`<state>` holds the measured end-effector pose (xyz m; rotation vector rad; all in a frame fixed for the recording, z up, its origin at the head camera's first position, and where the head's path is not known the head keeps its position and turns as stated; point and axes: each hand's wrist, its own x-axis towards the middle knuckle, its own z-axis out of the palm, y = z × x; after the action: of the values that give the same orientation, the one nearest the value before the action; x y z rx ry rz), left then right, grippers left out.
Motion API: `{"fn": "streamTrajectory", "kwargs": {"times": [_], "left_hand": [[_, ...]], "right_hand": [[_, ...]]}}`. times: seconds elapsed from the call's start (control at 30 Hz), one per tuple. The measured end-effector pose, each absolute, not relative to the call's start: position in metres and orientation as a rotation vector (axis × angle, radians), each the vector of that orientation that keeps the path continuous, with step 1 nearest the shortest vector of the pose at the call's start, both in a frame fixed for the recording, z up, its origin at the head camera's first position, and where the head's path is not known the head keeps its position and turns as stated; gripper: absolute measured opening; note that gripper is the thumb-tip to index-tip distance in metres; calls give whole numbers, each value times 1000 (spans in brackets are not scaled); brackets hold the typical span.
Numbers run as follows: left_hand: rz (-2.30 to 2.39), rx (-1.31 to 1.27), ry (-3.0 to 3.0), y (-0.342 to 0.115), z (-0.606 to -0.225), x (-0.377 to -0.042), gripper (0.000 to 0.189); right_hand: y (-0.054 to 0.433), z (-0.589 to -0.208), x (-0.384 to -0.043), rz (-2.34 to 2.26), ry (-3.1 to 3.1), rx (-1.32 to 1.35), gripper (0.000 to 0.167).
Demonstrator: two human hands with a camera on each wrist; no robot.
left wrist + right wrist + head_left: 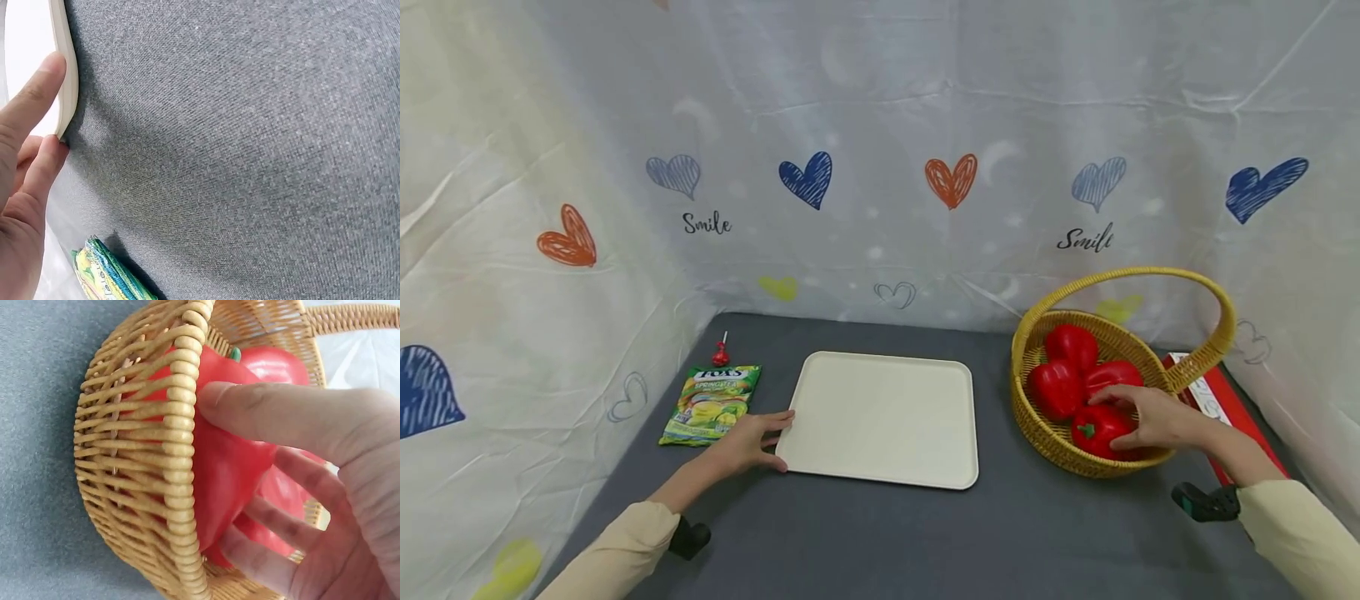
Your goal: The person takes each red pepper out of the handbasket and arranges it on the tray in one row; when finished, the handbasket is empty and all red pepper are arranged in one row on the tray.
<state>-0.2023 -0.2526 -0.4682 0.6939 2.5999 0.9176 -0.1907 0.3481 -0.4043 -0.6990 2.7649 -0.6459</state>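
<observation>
My right hand (1153,417) reaches into a yellow wicker basket (1052,454) on the right. It grips the nearest red bell pepper (1097,429), which has a green stem. In the right wrist view the thumb lies on one side of this pepper (219,462) and the curled fingers on the other. Several red peppers lie together in the basket. At the left, my left hand (748,442) holds the edge of a cream rectangular tray (883,421) near its front left corner. The left wrist view has the thumb on the tray's rim (69,94) and fingertips against its edge.
A green and yellow candy bag (711,404) lies left of the tray, with a red lollipop (721,354) behind it. Behind the right forearm is a red and white box (1232,408). The basket's tall handle (1150,273) arches over it. A heart-printed curtain borders the grey table.
</observation>
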Motion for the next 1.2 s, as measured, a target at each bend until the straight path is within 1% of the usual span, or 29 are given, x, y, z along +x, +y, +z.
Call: {"fn": "streamTrajectory", "kwargs": {"times": [0.17, 0.27, 0.37, 0.43, 0.57, 0.8, 0.97, 1.03, 1.1, 1.2], "left_hand": [[940, 708, 2603, -255, -470, -202, 79], [917, 780, 2606, -256, -471, -202, 69], [885, 864, 2610, -257, -472, -203, 55], [899, 876, 2595, -258, -471, -204, 49], [900, 899, 2584, -260, -471, -206, 41], [849, 959, 2592, -261, -473, -210, 22], [861, 965, 2582, -262, -473, -211, 16], [869, 962, 2575, -262, -472, -212, 16], [882, 956, 2565, -262, -471, -212, 16], [900, 935, 2549, -261, -470, -212, 15]], "right_hand": [[350, -403, -193, -662, 2718, -685, 62], [355, -404, -194, -705, 2701, -654, 64], [362, -406, -193, -832, 2657, -610, 62], [366, -407, -192, -933, 2624, -584, 61], [373, -409, -190, -1117, 2537, -499, 62], [382, -411, -187, -1223, 2483, -268, 69], [384, -415, -189, -1336, 2396, -137, 73], [385, -417, -190, -1420, 2336, -94, 72], [388, -419, -189, -1531, 2254, -72, 64], [393, -421, -187, -1705, 2094, -125, 51]]}}
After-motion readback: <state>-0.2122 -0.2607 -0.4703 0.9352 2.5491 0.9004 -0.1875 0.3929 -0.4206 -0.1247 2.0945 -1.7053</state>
